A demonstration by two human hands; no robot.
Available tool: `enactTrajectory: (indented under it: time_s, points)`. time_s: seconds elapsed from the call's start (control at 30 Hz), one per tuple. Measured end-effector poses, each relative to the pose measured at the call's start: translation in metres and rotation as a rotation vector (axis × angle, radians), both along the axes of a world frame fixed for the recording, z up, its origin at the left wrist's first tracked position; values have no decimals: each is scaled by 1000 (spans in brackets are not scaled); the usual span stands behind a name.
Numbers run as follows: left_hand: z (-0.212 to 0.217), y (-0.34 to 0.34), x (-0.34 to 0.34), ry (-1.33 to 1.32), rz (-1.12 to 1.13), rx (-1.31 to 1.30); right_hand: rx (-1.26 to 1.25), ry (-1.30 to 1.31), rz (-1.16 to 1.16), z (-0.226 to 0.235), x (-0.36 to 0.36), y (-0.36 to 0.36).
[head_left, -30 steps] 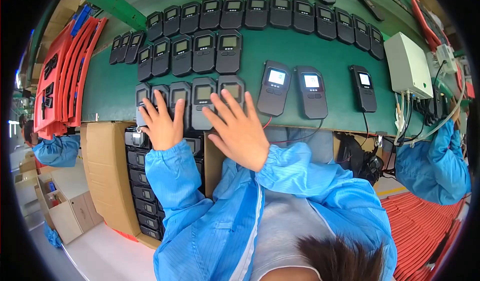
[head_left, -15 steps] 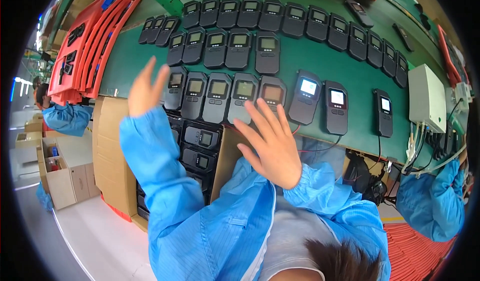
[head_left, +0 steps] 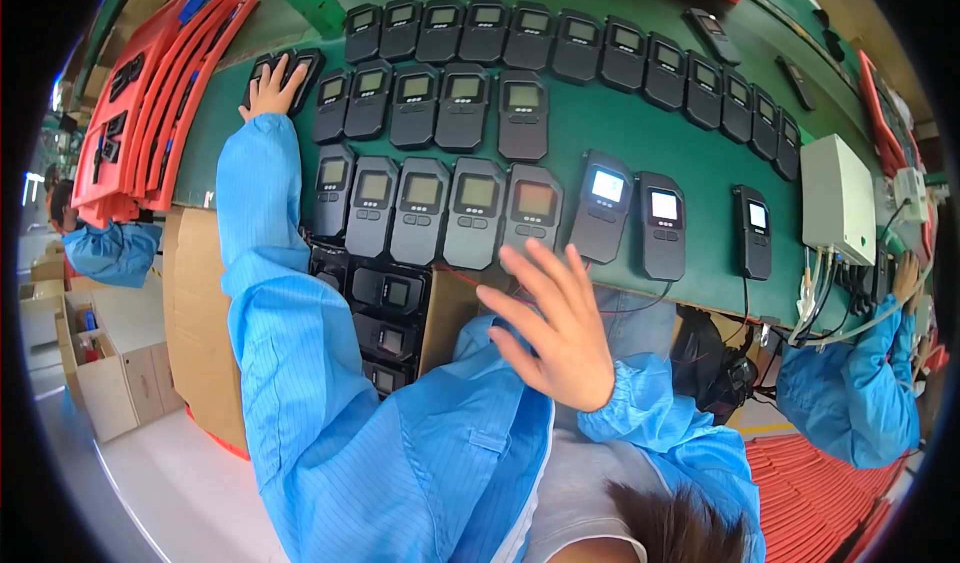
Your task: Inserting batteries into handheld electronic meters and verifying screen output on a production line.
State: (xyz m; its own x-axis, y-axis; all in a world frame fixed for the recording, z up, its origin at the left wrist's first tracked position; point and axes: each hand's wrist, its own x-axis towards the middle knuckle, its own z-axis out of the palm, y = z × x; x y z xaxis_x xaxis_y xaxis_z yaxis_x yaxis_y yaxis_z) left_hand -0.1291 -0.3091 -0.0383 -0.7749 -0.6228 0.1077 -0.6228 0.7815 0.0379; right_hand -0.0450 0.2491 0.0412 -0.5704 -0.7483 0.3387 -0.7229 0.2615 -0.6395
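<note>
Several dark grey handheld devices with small screens lie in rows on a green bench (head_left: 600,128). My left hand (head_left: 270,88) reaches far out to the upper left and rests with spread fingers on the two leftmost devices (head_left: 290,68) of the middle row. My right hand (head_left: 555,328) hovers with fingers apart, holding nothing, just off the bench's near edge below an orange-lit device (head_left: 533,208). To its right, a device with a lit white screen (head_left: 603,205) and two more like it are wired by cables.
Red trays (head_left: 140,103) stack at the bench's left end. A cardboard box (head_left: 375,313) under the bench holds more devices. A white box (head_left: 838,198) with cables sits at the right. Other people in blue sleeves work at left (head_left: 105,248) and right (head_left: 850,393).
My left hand has stretched from the near row up to the far-left devices. My right hand has pulled back off the near row toward my body.
</note>
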Motion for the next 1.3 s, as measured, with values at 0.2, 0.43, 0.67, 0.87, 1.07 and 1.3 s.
enactTrajectory:
  time_s: [0.2,0.43,0.67,0.87,1.07,1.3]
  points:
    - [1,30,76,-42,247,51,-26,-38,30,1,-5,0]
    - [17,115,135,-37,260,96,-49,-62,62,-3,-5,6]
    - [28,164,141,31,304,140,-77,-37,-7,0,-9,23]
    - [21,153,153,81,172,182,-98,32,-169,3,-33,63]
    - [35,157,148,127,46,45,10,234,-743,0,-83,138]
    - [132,285,59,238,-747,409,276,92,-981,-15,-105,184]
